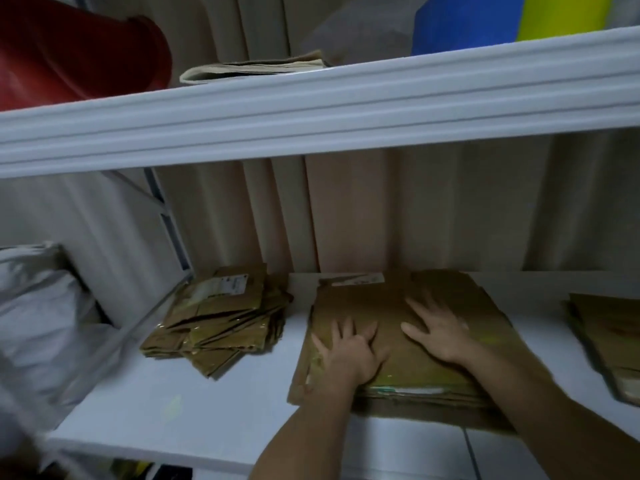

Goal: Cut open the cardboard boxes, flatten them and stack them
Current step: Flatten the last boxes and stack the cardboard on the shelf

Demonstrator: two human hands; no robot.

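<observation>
A white shelf unit fills the view. Its upper shelf (311,109) crosses the frame as a thick moulded edge; the lower shelf (180,403) carries the cardboard. Beige pleated curtain (433,209) hangs behind both levels.

On the upper shelf: a red rounded object (79,57) at the left, a folded pale paper item (249,69) near the middle, and blue (464,22) and yellow-green (561,15) sheets at the right. Identity of these cannot be determined.

At the far left of the lower level lies a crumpled white plastic bag (45,306), beside the shelf's end frame.

The main stack of flattened boxes (398,379) lies flat in the middle of the lower shelf, several layers deep, its near edge reaching the shelf's front. A white label shows at its rear edge.

A smaller pile of flattened cartons (221,317) lies to the left of the main stack, apart from it, fanned unevenly, with a printed label on top. A third stack (609,341) is partly cut off at the right edge.

Both hands rest on top of the main stack. The left hand (349,351) lies palm down with fingers spread; grip released, pressing the cardboard. The right hand (440,330) lies just beside it, likewise flat, fingers splayed and straight; grip released, pressing the same top sheet. Both forearms enter from the lower edge.
</observation>
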